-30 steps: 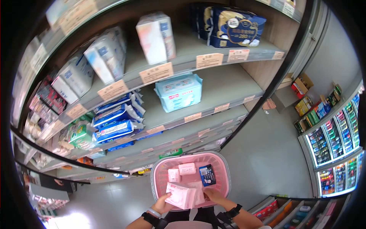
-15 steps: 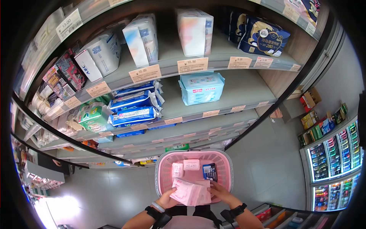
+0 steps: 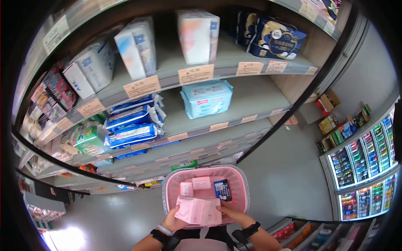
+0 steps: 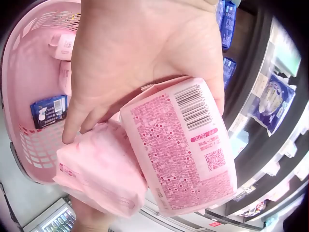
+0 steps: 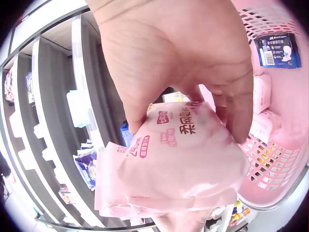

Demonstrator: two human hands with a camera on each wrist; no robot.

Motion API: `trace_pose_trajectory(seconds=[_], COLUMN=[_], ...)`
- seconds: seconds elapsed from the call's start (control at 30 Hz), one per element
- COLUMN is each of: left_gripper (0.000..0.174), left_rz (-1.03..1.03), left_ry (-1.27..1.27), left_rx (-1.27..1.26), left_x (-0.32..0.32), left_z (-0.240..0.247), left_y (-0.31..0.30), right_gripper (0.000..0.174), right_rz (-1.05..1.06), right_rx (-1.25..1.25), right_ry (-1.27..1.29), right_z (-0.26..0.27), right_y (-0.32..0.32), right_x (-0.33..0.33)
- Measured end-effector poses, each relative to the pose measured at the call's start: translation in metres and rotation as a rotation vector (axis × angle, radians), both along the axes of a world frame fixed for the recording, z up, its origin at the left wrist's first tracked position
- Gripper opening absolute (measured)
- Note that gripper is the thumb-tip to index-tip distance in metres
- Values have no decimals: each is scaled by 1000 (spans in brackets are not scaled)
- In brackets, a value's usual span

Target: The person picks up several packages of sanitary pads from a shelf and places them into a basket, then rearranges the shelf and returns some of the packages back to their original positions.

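Over the near side of the basket [image 3: 240, 189], left hand [image 3: 173, 218] and right hand [image 3: 231, 211] each grip a pink pack [image 3: 188, 209], probably light, soft and slick, best held by its sides, fingertips partly hidden.

Light-blue pack [image 3: 207, 100] on grey shelf [image 3: 255, 94], blue packs [image 3: 133, 136] stacked left, navy pack [image 3: 278, 39] one tier higher, lit stocked cabinet [image 3: 363, 157] at right.
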State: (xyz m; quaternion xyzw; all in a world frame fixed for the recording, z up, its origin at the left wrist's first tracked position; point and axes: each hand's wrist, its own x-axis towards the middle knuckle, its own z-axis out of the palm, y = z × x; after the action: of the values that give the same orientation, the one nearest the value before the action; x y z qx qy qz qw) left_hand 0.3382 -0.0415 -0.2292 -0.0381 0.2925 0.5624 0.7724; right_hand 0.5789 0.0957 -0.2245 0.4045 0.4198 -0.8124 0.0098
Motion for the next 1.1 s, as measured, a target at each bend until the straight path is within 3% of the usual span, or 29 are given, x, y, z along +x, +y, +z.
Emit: trace_pose_trajectory(seconds=[0.3, 0.57, 0.9, 1.0, 1.1], left_gripper=[76, 82, 83, 81, 79], left_rz=[-150, -231, -242, -211, -177], left_ry=[16, 71, -32, 127, 37], left_rx=[55, 48, 61, 141, 141], left_x=[-12, -18, -22, -18, -7], left_z=[11, 15, 24, 29, 31], left_y=[18, 22, 24, 26, 27], right_gripper=[67, 74, 82, 82, 72], right_rz=[-152, -327, -333, -376, -498], right_rx=[-81, -89, -68, -26, -29], right_ry=[56, 284, 294, 222, 147], right_z=[-15, -22, -39, -42, -37], right_y=[-15, -26, -35, -33, -26], right_x=[-5, -11, -18, -17, -10])
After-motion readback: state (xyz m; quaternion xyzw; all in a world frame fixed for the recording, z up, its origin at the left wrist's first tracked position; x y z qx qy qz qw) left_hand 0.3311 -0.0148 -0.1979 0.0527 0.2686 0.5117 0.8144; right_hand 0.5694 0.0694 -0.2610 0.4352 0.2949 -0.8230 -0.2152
